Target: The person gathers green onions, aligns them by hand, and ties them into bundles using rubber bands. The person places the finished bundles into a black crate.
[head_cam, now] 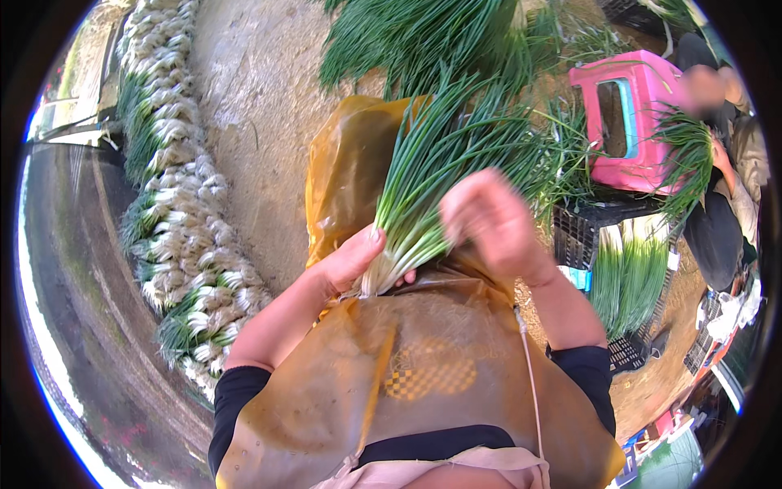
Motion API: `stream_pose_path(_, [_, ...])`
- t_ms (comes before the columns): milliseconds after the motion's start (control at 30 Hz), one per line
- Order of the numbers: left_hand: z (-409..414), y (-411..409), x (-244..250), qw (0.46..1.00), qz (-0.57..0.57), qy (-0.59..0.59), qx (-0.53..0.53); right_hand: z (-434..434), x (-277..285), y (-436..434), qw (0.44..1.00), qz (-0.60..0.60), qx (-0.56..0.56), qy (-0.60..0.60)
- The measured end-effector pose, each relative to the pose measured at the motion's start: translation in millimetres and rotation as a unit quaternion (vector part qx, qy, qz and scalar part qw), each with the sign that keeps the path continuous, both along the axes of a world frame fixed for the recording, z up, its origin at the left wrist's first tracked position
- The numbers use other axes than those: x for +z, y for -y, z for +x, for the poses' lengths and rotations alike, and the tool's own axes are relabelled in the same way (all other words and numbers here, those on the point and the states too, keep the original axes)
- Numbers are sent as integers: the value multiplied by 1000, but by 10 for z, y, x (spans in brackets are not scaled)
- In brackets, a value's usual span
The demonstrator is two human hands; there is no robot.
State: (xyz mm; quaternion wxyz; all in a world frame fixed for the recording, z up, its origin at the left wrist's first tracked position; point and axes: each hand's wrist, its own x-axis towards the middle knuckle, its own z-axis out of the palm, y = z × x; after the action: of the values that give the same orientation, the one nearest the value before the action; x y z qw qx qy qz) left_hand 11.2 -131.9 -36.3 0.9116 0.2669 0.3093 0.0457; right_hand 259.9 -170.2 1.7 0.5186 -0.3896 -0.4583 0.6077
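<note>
A bunch of green onions (421,183) lies fanned out over my lap, its pale root ends towards me. My left hand (360,257) grips the bunch near the white stems, thumb on top and fingertips showing beneath. Blurred by motion, my right hand (489,220) is raised at the right side of the bunch; its fingers look curled, and whether they hold a stalk cannot be told. A translucent orange-brown plastic apron (440,367) covers my front and knees.
Bundled green onions (183,214) form a long row on the left. A loose green heap (427,43) lies ahead. To the right are a pink plastic stool (654,91), a black crate (574,235) beside upright-looking onion bundles (629,275), and a co-worker's hand (721,159) holding onions.
</note>
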Motion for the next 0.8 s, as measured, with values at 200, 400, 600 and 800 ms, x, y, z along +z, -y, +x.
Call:
stream_pose_path(200, [2,-12,31,998,34,-49,-17,67,-151,-92,914,212,-14,347])
stream_pose_path(400, [-38,-25,5,997,18,-65,-22,-166,-320,-93,854,311,33,415])
stream_pose_path(600, [-81,-80,-26,998,31,-38,-45,-118,-259,-106,815,346,80,458])
stream_pose_path(800, [8,-63,48,998,35,-46,-5,-259,-154,-59,794,356,31,491])
